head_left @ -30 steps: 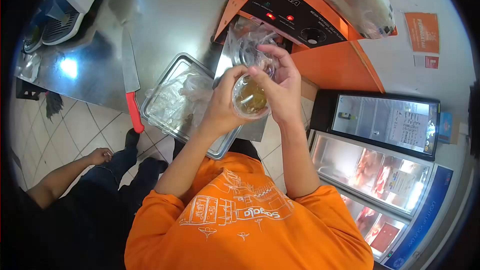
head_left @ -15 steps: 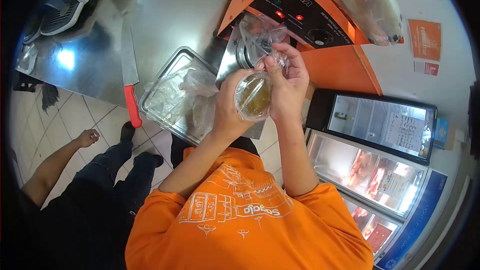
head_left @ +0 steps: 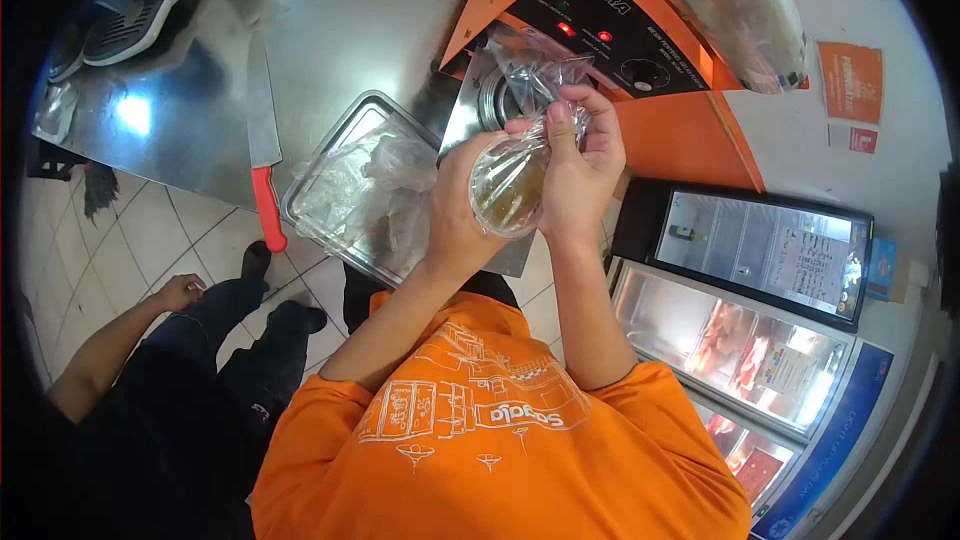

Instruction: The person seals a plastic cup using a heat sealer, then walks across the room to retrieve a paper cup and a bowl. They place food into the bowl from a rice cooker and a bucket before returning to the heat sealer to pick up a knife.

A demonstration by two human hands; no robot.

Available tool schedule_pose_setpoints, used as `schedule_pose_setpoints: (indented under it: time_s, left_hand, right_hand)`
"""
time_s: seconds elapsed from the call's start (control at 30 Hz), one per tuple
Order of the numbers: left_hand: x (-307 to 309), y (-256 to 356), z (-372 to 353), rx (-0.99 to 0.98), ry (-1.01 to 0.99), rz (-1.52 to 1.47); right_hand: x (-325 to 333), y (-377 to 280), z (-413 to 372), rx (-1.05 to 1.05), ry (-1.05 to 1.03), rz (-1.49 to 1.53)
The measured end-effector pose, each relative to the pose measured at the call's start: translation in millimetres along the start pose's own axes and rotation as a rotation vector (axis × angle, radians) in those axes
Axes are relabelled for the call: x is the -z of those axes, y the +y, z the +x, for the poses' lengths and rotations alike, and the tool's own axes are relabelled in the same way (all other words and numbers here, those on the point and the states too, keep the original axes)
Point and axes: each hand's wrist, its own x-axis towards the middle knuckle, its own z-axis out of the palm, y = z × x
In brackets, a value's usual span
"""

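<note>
My left hand (head_left: 463,202) wraps round a clear round cup (head_left: 508,202) with greenish-yellow contents. Clear plastic film (head_left: 540,75) stretches over the cup's top and bunches up on its far right side. My right hand (head_left: 580,162) pinches the gathered film between thumb and fingers, its palm close against the cup. Just beyond the hands stands an orange sealing machine (head_left: 600,20) with red lights lit. Its round metal cup holder (head_left: 492,100) is partly hidden by the film. To the left, a metal tray (head_left: 318,172) carries crumpled clear plastic bags (head_left: 365,180).
A knife with a red handle (head_left: 266,205) lies on the steel counter (head_left: 200,120), its handle over the edge. Another person's hand (head_left: 180,292) hangs at the left. A display fridge (head_left: 740,340) stands at the right, and a white appliance (head_left: 150,0) at the back left.
The film over the cup is pulled tighter, with more creases running toward my right hand. My right hand has shifted slightly right. The other person's hand has moved down a little.
</note>
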Motion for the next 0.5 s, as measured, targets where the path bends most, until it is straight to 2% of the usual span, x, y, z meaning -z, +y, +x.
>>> schedule_pose_setpoints:
  time_s: [0.13,0.23,0.33,0.43,0.5]
  left_hand:
    - [3.9,2.2,-1.8,-0.036,-0.004,0.036]
    - [7.2,3.1,-2.5,0.003,-0.005,0.028]
    - [10.4,4.2,-1.1,-0.010,-0.001,0.010]
    - [12.0,5.6,1.6,-0.056,-0.013,0.033]
    - [9.3,12.5,3.7,-0.059,-0.010,-0.037]
  right_hand:
    - [-1.4,-3.8,-2.8,-0.038,0.008,0.015]
    - [0.8,-4.4,0.5,0.013,-0.068,-0.042]
    - [0.7,-12.2,-2.6,-0.044,-0.248,-0.008]
    - [1.6,-12.9,-1.0,-0.046,-0.299,-0.120]
    - [1.8,-14.0,-1.5,-0.063,-0.334,-0.081]
